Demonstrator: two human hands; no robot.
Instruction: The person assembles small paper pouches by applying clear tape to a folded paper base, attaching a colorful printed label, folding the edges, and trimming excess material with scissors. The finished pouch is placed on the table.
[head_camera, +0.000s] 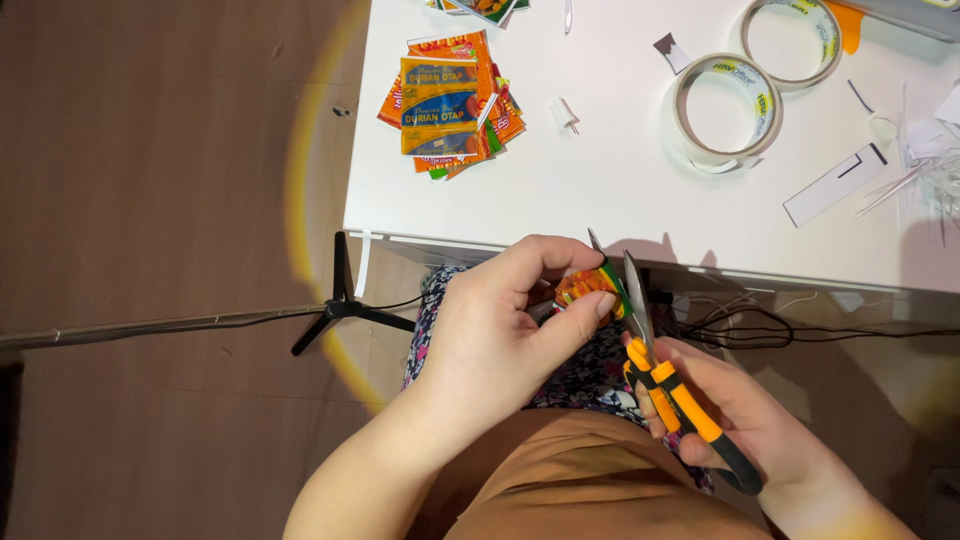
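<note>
Pinched between my left hand's (500, 320) thumb and fingers, a small orange-and-green wrapper piece (592, 285) sits steady over my lap, near the white table's (600, 190) edge, so the blades can reach it. My right hand (730, 410) closes around orange-handled scissors (660, 370), blades parted around the piece. Farther off on the table lie a stack of orange wrappers (450, 105) at left, two tape rolls (727, 105) and paper scraps (835, 185) at right.
</note>
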